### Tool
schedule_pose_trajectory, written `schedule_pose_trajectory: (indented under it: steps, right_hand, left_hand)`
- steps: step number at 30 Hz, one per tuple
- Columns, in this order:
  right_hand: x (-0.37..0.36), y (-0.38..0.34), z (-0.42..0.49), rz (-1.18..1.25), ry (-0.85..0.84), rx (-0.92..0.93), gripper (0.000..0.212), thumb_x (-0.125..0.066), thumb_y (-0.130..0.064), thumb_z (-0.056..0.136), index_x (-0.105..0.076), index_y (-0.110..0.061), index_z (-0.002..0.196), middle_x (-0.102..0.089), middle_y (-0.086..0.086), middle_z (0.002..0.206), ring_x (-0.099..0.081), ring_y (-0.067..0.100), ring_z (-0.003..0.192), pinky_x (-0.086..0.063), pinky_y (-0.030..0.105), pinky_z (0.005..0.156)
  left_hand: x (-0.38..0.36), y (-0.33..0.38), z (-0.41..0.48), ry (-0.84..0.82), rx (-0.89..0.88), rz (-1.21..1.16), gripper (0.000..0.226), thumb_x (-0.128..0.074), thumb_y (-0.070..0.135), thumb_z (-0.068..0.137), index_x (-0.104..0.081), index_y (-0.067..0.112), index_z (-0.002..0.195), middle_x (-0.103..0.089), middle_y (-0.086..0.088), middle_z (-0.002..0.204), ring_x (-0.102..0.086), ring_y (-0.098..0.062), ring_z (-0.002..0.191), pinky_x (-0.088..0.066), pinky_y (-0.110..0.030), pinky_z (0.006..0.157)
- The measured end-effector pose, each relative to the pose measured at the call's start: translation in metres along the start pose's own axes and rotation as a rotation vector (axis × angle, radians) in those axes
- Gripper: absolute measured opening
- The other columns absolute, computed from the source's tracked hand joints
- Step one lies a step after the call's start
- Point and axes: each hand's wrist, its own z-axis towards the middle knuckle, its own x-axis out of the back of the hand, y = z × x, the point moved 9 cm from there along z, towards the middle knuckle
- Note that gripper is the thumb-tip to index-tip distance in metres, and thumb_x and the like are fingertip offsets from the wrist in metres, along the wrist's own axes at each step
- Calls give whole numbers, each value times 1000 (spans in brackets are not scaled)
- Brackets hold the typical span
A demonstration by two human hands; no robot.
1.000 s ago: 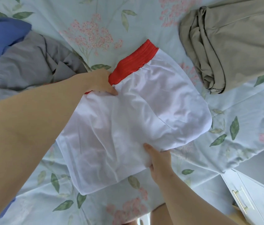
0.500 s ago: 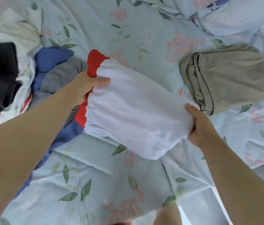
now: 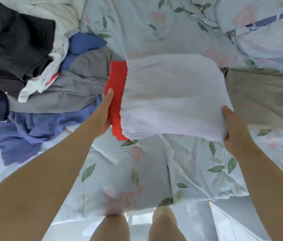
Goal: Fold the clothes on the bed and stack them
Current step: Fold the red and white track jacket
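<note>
Head view, white garment [image 3: 172, 98] overlapping khaki fold [image 3: 259, 98]; edges blurred

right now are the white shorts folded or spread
Folded: the white shorts form a compact bundle held between left hand and right hand.

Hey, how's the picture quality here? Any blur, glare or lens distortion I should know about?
Head view: soft overall, with the floral print on the bedsheet smeared near the lower edge. Head view: the wide-angle stretch swells the left forearm toward the corner. Head view: even, diffuse light and no glare, though the black garment loses fold detail.
</note>
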Motion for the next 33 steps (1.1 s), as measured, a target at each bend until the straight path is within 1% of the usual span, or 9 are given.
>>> schedule_pose_trajectory:
  steps: [3, 8, 12, 15, 17, 20, 25, 27, 33]
  right_hand:
    - [19, 87, -6, -226, 51, -201, 27, -56, -37, 93, -52, -15, 108, -56, 4, 110, -52, 24, 98, -43, 36, 93]
    - [41, 168, -33, -364, -9, -376, 33, -60, -31, 90, -54, -9, 115, -58, 2, 97, -53, 19, 83, -37, 26, 72]
    - [41, 170, -21, -400, -13, -373, 31, -63, -31, 88, -54, -8, 108, -60, 7, 101, -51, 25, 93, -37, 33, 83]
    - [34, 154, 0, -447, 11, -271, 34, -61, -32, 90, -53, -8, 113, -55, 7, 107, -47, 23, 91, -35, 30, 80]
    - [25, 143, 15, -465, 15, -194, 43, -62, -33, 89, -49, -6, 119, -54, 7, 109, -46, 23, 91, -35, 30, 78]
    - [16, 142, 26, -425, 32, -182, 65, -72, -33, 81, -41, -5, 131, -53, 9, 120, -50, 25, 98, -40, 34, 83]
    - [12, 139, 27, -436, -54, -217, 42, -70, -24, 83, -56, -6, 119, -60, 9, 105, -56, 23, 81, -43, 30, 68]
    - [14, 124, 26, -410, -58, -141, 35, -68, -21, 85, -55, -11, 116, -59, 5, 102, -56, 17, 76, -43, 27, 60]
    - [48, 43, 23, -318, 43, -1, 29, -66, -24, 86, -55, -19, 113, -60, -2, 99, -56, 19, 87, -42, 28, 74]
  left_hand:
    - [29, -91, -27, 81, 260, 103, 35, -53, 48, 89, -64, 22, 110, -69, -4, 114, -65, -18, 103, -45, -37, 101]
    - [62, -195, -92, 148, 655, 409, 73, -75, 61, 35, -67, 21, 95, -69, -3, 95, -61, -21, 94, -39, -36, 100]
    - [66, -193, -81, 302, 567, 391, 54, -78, 48, 68, -66, 12, 106, -68, -4, 90, -64, -21, 83, -48, -28, 75]
    - [68, -170, -64, 447, 442, 509, 93, -73, 69, 50, -54, 17, 125, -63, -7, 109, -61, -27, 99, -50, -37, 87]
    - [70, -169, -61, 524, 450, 468, 107, -75, 66, 43, -42, 16, 132, -56, -7, 118, -57, -28, 106, -47, -43, 94]
    - [66, -183, -61, 502, 528, 309, 88, -84, 49, 59, -44, 9, 127, -60, -8, 112, -60, -29, 101, -48, -46, 93]
    - [47, -180, -63, 391, 558, 234, 28, -80, 25, 72, -65, 15, 93, -69, -13, 98, -66, -33, 89, -53, -45, 88]
    - [39, -164, -59, 389, 478, 205, 23, -78, 18, 73, -65, 15, 91, -68, -13, 93, -64, -32, 84, -52, -46, 86]
    - [-37, -87, -40, 315, 284, 217, 16, -73, 16, 79, -62, 16, 89, -63, -4, 77, -60, -21, 66, -50, -34, 64]
